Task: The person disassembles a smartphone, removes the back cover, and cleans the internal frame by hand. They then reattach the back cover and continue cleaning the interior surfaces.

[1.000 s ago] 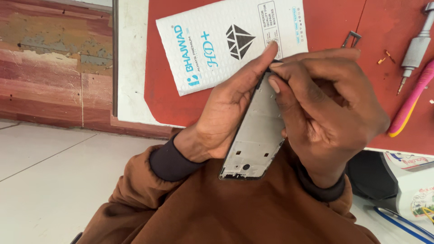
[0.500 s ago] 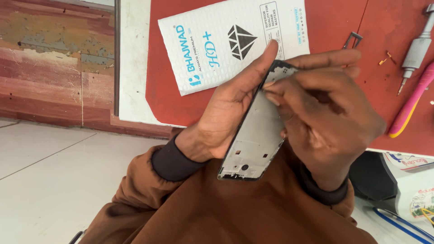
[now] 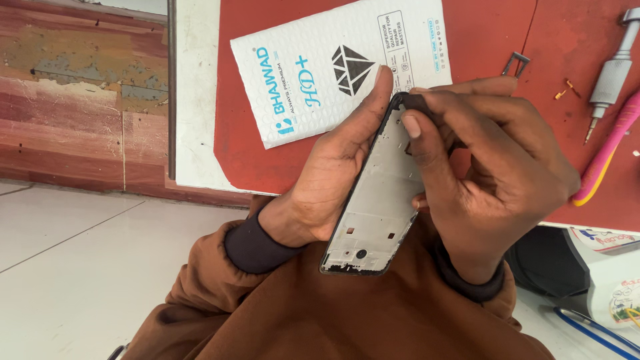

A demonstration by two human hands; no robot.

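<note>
Hands, left hand (image 3: 333,193) and right hand (image 3: 497,167), grip a phone frame (image 3: 380,200) above the red mat (image 3: 267,153).

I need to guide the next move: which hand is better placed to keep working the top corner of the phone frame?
The right hand, probably. Its fingertips already pinch the top corner of the phone frame, while the left hand grips the frame's long edge, steadying it.

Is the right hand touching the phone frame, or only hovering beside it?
Touching. The head view shows the right hand with its thumb tip pressed on the phone frame near its top edge, no gap visible; the left hand supports it from behind.
</note>
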